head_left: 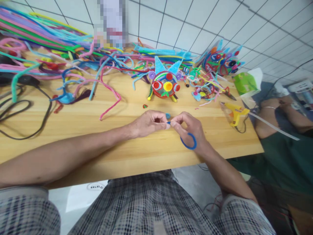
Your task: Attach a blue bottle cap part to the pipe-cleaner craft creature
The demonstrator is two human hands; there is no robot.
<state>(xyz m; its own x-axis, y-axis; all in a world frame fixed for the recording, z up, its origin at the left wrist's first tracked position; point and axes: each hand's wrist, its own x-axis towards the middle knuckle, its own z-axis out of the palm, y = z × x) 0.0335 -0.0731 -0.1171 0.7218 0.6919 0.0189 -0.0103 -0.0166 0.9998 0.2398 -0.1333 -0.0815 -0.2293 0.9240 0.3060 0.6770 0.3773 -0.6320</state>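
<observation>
Between my fingertips I hold a blue pipe cleaner [191, 146] whose free end curls in a loop over my right wrist. My left hand [153, 123] pinches one part of it, and my right hand [187, 125] pinches it close beside, fingertips almost meeting. Just behind my fingers lies a small light-blue coil [168, 116] on the table. Farther back stands a round figure made of coloured pipe cleaners [164, 85], with light-blue spikes, a yellow nose and red-centred eyes. A tiny red and green coil [145, 106] rests in front of it.
A yellow glue gun [235, 112] lies on the wooden table [137, 160] at right, its glue stick sticking out. Loose pipe cleaners [49, 32] spread along the back and left. A black cable [45, 114] loops at left. Another person's arm [267, 117] is at the right.
</observation>
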